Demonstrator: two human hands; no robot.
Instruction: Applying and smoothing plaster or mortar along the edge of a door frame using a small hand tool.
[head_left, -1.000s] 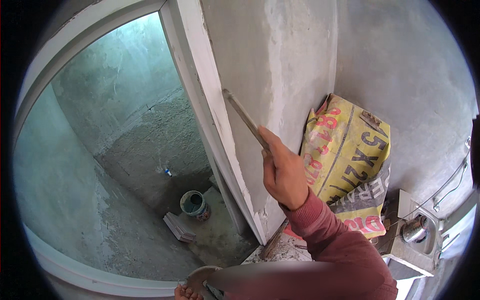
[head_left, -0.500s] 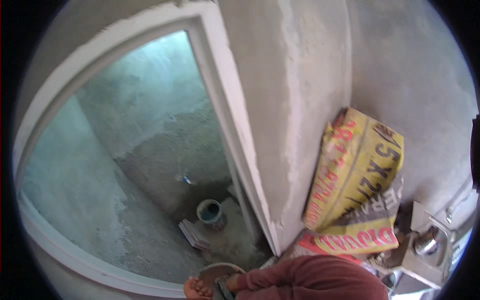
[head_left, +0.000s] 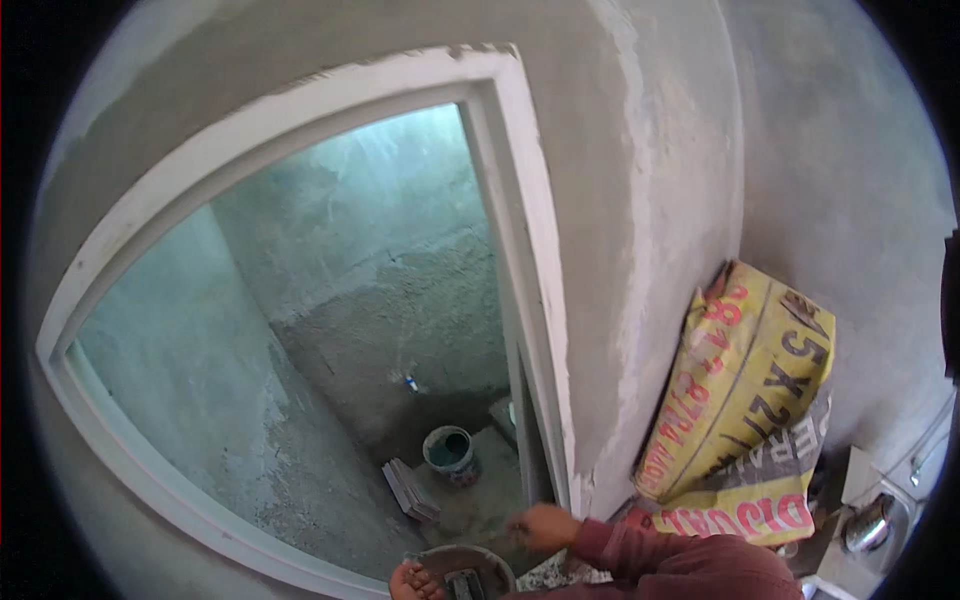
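Round bowl [head_left: 492, 556] down low, grip hard to read

Head view, the only one. My left hand [head_left: 416, 582] is at the bowl's left rim, fingers curled; whether they clamp it, can't tell. Looks placed there to steady it. The round bowl sits between my hands, cut off by the lower edge. In it, a dark grey blocky thing [head_left: 463, 585], kind unclear, probably kept there for easy reach.

My right hand [head_left: 548, 527], in a maroon sleeve [head_left: 650, 550], hangs just above and right of the bowl, blurred; can't tell if it's closed on anything.

Beyond my hands, through the white door frame [head_left: 545, 270]: bucket [head_left: 455, 475] and stack of tiles [head_left: 410, 490] on the floor [head_left: 480, 500], likely parked out of the way. Right of my right hand: yellow sheet [head_left: 745, 390] draped by the wall [head_left: 810, 190], maybe as a cover.

Writing: big red, black and pale letters plus numerals on the sheet. Bucket print too small to read. Bowl: no legible label.
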